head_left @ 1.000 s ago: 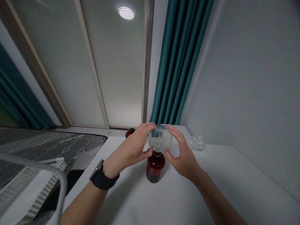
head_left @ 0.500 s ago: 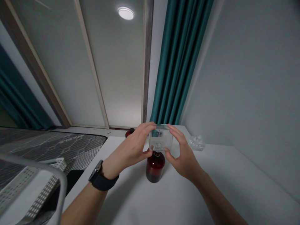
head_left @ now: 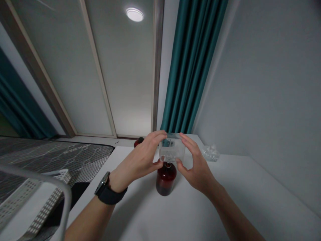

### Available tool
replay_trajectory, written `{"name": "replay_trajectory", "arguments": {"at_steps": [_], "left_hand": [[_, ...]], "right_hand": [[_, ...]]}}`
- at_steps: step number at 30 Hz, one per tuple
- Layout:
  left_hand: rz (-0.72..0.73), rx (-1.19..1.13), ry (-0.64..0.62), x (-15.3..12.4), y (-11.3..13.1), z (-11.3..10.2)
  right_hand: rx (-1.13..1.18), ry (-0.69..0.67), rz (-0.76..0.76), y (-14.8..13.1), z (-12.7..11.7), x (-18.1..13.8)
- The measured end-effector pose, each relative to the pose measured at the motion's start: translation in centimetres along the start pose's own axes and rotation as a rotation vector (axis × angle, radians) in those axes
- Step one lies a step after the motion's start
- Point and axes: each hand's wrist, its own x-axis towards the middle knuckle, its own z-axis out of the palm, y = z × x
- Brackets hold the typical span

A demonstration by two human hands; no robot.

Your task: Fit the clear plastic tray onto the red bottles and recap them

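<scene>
Between both hands is a clear, see-through box [head_left: 172,149], seemingly of plastic or glass, gripped at its two sides. My left hand [head_left: 140,157], with a dark watch [head_left: 110,190] on the wrist, has its fingers on the box's upper left edge and its thumb low down. On the right side, my right hand [head_left: 198,165] pinches the box with fingers above and thumb below. A dark red-brown bottle [head_left: 166,180] stands upright on the white table [head_left: 180,214]. The box overlaps the bottle's top in view; I cannot tell whether they touch.
Crumpled clear plastic [head_left: 211,153] lies at the table's back right, near the wall. A second red-brown bottle with a black top [head_left: 137,142] shows partly behind my left hand. Off the table's left side are a white perforated basket [head_left: 37,201] and a curved grey bar [head_left: 50,179].
</scene>
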Motion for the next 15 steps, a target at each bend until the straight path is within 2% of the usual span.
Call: {"name": "replay_trajectory", "arguments": {"at_steps": [15], "left_hand": [[0.013, 0.003, 0.004, 0.07, 0.13, -0.20]], "right_hand": [[-0.032, 0.014, -0.022, -0.04, -0.05, 0.12]]}}
